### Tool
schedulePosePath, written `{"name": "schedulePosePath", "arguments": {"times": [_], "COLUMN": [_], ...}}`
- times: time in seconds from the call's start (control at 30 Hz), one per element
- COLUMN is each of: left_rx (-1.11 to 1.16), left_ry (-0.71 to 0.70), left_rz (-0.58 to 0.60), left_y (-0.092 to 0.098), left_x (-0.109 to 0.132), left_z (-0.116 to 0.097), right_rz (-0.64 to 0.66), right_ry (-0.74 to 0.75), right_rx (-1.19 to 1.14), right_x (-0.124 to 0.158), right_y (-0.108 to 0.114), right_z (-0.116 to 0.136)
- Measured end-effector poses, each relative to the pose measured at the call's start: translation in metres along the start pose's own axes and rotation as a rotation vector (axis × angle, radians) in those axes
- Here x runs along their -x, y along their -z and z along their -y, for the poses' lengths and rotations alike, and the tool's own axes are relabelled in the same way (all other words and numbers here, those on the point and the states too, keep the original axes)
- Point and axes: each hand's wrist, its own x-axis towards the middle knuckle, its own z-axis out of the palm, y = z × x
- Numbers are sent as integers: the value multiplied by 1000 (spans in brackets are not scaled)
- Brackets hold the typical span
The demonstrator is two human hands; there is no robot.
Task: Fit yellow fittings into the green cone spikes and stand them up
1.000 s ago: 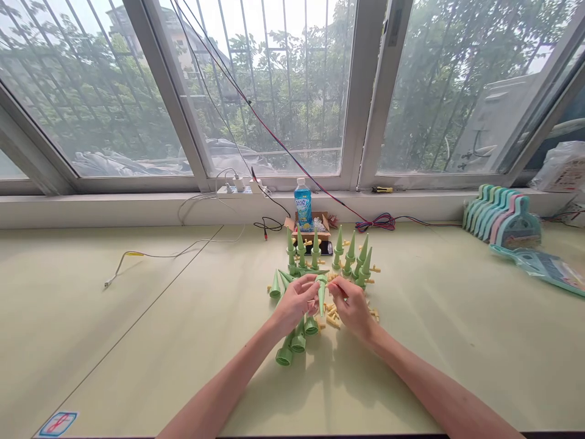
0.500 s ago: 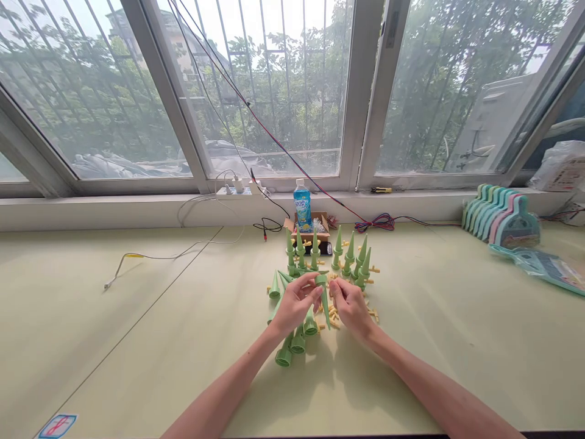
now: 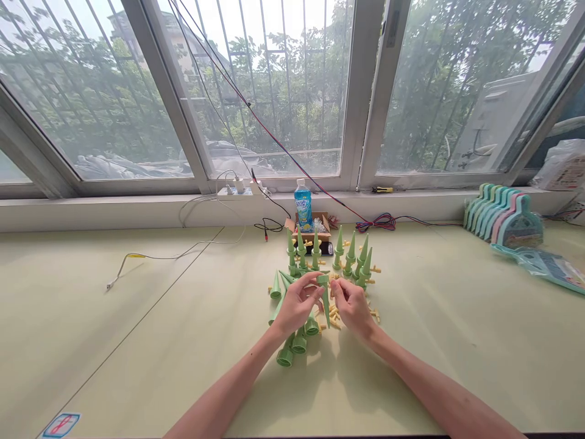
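Observation:
A green plant watering spike [image 3: 326, 302] hangs point down in my left hand [image 3: 299, 300], whose thumb and fingers close around its collar. Right beside it, my right hand [image 3: 351, 303] is pinched, with a bit of yellow at the fingertips that looks like a small valve, mostly hidden. Below and between the hands lies a loose pile of yellow valves [image 3: 335, 317]. Several green spikes without a hold on them lie by my left wrist, their round open caps [image 3: 284, 358] facing me. Behind the hands, green spikes with yellow valves fitted [image 3: 351, 256] stand point up in two groups.
Behind the standing spikes are a dark phone [image 3: 326, 248], a small cardboard box [image 3: 323, 227] and a blue bottle [image 3: 303, 204]. Coiled cable [image 3: 377, 222] lies by the sill. To the right stand pastel dustpan-shaped pieces [image 3: 503, 216], with a bagged one [image 3: 539, 265] lying flat.
The view has shifted very slightly. Both hands stay almost in place, with the spike turned a little in my left hand and my right fingers still close to it.

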Motion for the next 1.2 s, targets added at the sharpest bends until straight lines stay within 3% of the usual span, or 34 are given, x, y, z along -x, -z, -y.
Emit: {"name": "schedulePosePath", "arguments": {"times": [0.3, 0.53, 0.8, 1.2], "left_rx": [247, 348, 345, 371], "left_ry": [207, 315, 300, 295], "left_rz": [30, 65, 155, 144], "left_y": [-2, 0, 1, 1], "left_x": [1, -1, 0, 0], "left_z": [-4, -5, -10, -3], "right_rz": [66, 11, 10, 5], "right_ry": [105, 177, 320, 452], "right_rx": [59, 96, 109, 153], "right_x": [-1, 1, 2, 1], "right_y": [2, 3, 8, 11], "right_z": [5, 4, 10, 12]}}
